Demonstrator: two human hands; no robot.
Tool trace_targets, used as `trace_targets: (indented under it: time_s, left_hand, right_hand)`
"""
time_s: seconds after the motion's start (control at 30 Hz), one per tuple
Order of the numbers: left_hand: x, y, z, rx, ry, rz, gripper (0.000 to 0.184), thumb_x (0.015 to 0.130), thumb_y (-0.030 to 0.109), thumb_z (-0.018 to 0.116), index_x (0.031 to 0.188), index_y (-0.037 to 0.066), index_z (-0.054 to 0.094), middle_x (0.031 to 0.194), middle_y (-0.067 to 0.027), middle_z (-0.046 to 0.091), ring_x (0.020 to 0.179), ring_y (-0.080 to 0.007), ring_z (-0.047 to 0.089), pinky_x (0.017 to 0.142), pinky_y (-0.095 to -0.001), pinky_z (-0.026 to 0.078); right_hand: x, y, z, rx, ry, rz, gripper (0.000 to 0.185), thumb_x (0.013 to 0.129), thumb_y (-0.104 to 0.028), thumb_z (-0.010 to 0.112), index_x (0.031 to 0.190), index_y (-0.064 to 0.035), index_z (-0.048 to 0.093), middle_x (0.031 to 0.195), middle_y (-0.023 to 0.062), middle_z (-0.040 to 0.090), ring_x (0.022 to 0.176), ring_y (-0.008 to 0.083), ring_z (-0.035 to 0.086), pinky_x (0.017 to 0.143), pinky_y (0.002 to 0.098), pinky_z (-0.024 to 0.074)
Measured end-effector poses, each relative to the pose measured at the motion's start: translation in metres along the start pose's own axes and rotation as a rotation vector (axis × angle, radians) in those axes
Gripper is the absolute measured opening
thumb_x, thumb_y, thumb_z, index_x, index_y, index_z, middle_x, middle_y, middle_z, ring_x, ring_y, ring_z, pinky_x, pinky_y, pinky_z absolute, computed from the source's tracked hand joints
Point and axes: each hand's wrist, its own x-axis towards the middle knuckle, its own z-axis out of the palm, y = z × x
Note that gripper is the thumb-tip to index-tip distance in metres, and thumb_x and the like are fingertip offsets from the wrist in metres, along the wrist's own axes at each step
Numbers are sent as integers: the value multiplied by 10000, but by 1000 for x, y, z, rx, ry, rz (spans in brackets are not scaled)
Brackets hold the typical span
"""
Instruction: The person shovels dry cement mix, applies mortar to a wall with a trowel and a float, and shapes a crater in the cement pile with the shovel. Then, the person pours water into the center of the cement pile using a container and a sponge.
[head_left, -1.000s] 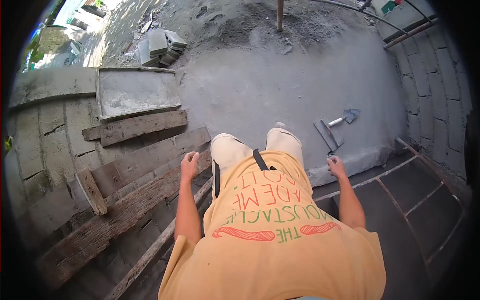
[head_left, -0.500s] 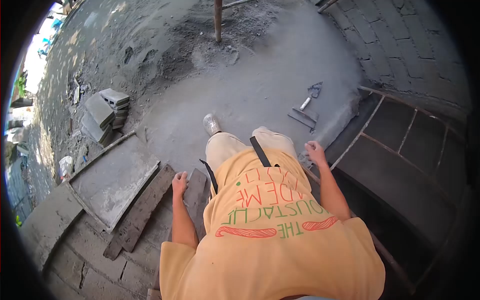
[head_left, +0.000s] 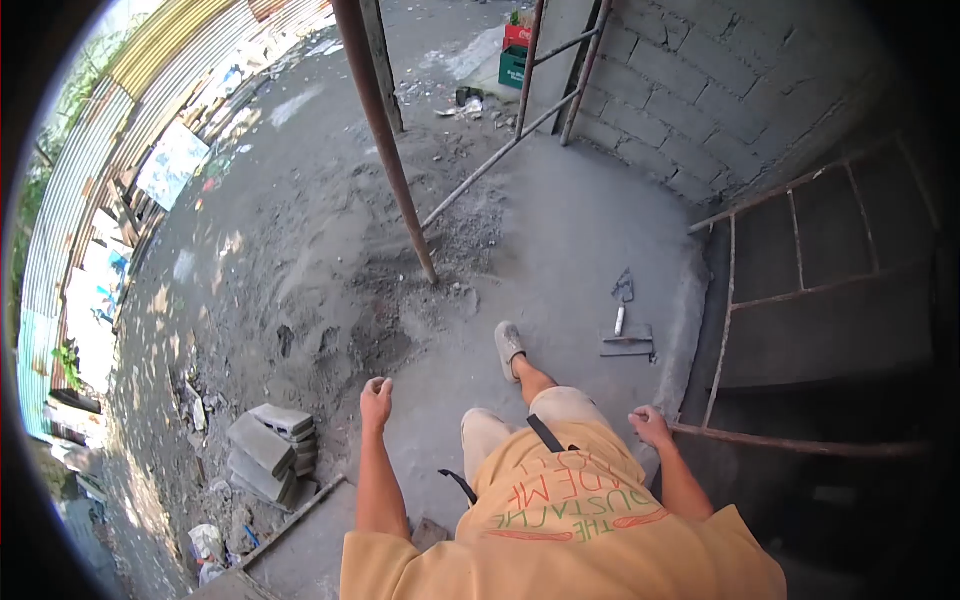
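Note:
My left hand (head_left: 376,403) hangs in the air over the grey ground, its fingers loosely curled, and nothing can be made out in it. My right hand (head_left: 650,426) is beside my hip, near the end of a rusty metal bar (head_left: 790,440), fingers partly curled; whether it touches the bar is unclear. In front of my right side, a pointed trowel (head_left: 624,287) with a pale handle lies on the concrete floor, against a flat rectangular float (head_left: 627,341). One shoe (head_left: 508,348) is forward on the floor.
Concrete blocks (head_left: 268,447) are stacked at lower left. A slanted metal post (head_left: 385,140) stands ahead beside loose sand. Metal framing (head_left: 735,300) borders a dark area at right, below a block wall (head_left: 690,90). Crates (head_left: 513,66) stand at the far end.
The view has swung left and forward, bringing the post, crates and metal fence into view. One foot has stepped ahead. The wooden planks have left view, and the tools lie undisturbed.

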Motion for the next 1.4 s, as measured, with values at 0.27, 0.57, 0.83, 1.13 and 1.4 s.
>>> trace_targets:
  time_s: [0.27, 0.57, 0.83, 1.13, 1.4]
  left_hand:
    - [-54, 80, 75, 46, -231, 157, 462, 855, 348, 618, 1113, -35, 609, 1073, -212, 662, 1025, -309, 639, 889, -362, 482]
    - [-145, -113, 73, 233, -444, -126, 442, 803, 337, 645, 1041, -36, 646, 828, -144, 652, 691, -229, 635, 607, -367, 530]
    - [-123, 112, 199, 212, -370, -667, 590, 855, 352, 610, 1307, 5, 455, 1190, -180, 573, 969, -337, 621, 735, -389, 514]
    - [39, 348, 476, 432, -669, 74, 348, 896, 311, 622, 1058, 2, 614, 833, -52, 627, 730, -146, 618, 599, -270, 480]
    - [121, 283, 894, 803, -1239, 278, 431, 835, 293, 659, 1077, -60, 603, 919, -189, 688, 756, -197, 674, 699, -318, 522]
  right_hand:
    - [24, -2, -25, 185, -35, 414, 328, 865, -326, 636, 1072, -81, 566, 882, 52, 605, 674, 172, 613, 529, 332, 515]
    - [138, 10, -63, 533, 131, 34, 312, 855, -313, 660, 1049, -87, 568, 860, 33, 621, 637, 132, 594, 490, 279, 486]
    - [206, 198, -114, 476, 183, 408, 411, 834, -358, 655, 1076, -33, 590, 981, 107, 651, 841, 223, 612, 706, 338, 485]
    - [246, 254, -137, 513, 230, 538, 434, 826, -369, 664, 1064, -11, 602, 1040, 162, 661, 1007, 293, 631, 874, 367, 487]
    - [420, 257, -34, 762, 353, 575, 430, 840, -345, 666, 1107, -19, 582, 1069, 195, 653, 996, 324, 640, 852, 378, 504]
